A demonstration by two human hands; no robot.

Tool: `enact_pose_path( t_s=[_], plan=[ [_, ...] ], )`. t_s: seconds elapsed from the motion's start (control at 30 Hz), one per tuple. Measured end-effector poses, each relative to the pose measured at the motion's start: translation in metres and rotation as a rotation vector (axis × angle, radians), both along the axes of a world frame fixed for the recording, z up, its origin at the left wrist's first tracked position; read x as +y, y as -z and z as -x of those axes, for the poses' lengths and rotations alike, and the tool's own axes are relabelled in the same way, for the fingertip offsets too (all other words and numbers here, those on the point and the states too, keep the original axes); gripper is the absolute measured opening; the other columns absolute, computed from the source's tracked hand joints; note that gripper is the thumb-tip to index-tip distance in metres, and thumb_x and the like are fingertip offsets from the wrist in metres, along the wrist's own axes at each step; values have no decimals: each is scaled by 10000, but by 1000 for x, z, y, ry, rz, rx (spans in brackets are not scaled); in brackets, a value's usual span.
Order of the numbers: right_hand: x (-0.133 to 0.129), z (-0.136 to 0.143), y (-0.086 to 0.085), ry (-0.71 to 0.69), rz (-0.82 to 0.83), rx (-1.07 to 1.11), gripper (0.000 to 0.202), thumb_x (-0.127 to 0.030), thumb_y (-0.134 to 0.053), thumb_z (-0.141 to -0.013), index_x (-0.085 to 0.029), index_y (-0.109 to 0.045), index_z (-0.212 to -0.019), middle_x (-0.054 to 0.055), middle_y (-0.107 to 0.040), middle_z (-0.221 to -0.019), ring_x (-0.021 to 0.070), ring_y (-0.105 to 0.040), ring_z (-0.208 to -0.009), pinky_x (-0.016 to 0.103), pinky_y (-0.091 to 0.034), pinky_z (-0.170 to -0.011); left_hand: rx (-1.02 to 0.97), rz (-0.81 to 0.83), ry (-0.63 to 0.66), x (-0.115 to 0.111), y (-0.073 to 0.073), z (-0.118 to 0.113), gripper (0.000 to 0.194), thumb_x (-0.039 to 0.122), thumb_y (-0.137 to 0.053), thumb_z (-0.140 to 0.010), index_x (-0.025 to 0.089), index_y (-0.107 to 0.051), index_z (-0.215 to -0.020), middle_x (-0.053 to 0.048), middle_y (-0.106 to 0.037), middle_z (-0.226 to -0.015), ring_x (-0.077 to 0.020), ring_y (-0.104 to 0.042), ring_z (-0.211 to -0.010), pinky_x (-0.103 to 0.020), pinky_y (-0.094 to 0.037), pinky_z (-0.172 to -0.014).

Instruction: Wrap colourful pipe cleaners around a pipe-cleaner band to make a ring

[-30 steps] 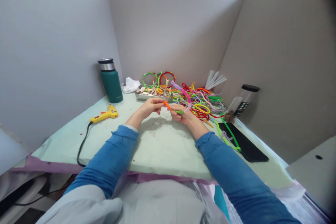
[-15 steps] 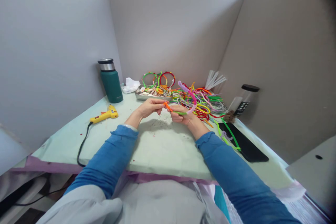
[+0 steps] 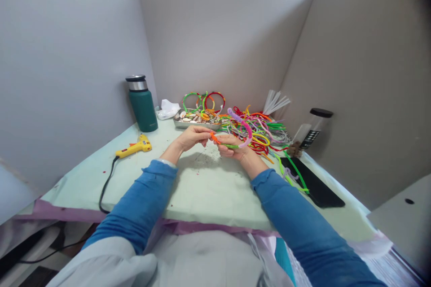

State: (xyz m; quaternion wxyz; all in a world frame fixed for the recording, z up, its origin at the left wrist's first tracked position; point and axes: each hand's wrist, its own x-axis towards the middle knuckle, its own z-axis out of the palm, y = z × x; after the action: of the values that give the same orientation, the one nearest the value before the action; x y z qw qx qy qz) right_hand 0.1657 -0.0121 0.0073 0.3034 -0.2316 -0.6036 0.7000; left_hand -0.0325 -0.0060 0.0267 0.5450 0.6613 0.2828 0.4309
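Both hands meet above the middle of the table. My left hand (image 3: 194,137) pinches the orange end of a fuzzy pipe-cleaner strip (image 3: 248,131). My right hand (image 3: 231,147) is closed around the strip beside the orange part. From there the strip runs green, then curves up through pink to a lilac tip over my right hand. Behind the hands lies a metal tray (image 3: 180,124) of shells, with green, red and multicoloured rings (image 3: 191,94) standing at its back.
A pile of pipe cleaners (image 3: 269,131) lies behind my right hand, near clear sticks (image 3: 274,103). A yellow glue gun (image 3: 134,147) and green bottle (image 3: 143,110) stand left. At right are a black phone-like slab (image 3: 319,188) and clear bottle (image 3: 314,128). Grey panels (image 3: 222,40) enclose the table.
The curved strip has tilted slightly, its lilac tip shifting a little left and down. Both hands have stayed nearly in place and still hold it.
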Motion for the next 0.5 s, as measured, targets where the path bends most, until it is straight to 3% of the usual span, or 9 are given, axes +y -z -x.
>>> enact_pose_path(
  t_s=[0.2,0.5],
  plan=[
    [0,3,0,-12,-6,59,253,-366,-654,-731,-169,-498,-762,-83,-431,-448,31,-272,-311,183,-196,-348,-9,-40,-30,-1,-1,-1,345,366,-758,-616,87,-690,-807,6,-569,-530,-68,-471,-479,-229,-423,-497],
    [2,8,1,176,-3,52,308,-396,-704,-679,-173,-514,-771,-66,-477,-477,35,-313,-330,188,-195,-349,32,-127,-153,-2,-2,-4,343,432,-709,-657,100,-675,-736,11,-548,-519,-66,-465,-481,-220,-413,-512]
  ],
)
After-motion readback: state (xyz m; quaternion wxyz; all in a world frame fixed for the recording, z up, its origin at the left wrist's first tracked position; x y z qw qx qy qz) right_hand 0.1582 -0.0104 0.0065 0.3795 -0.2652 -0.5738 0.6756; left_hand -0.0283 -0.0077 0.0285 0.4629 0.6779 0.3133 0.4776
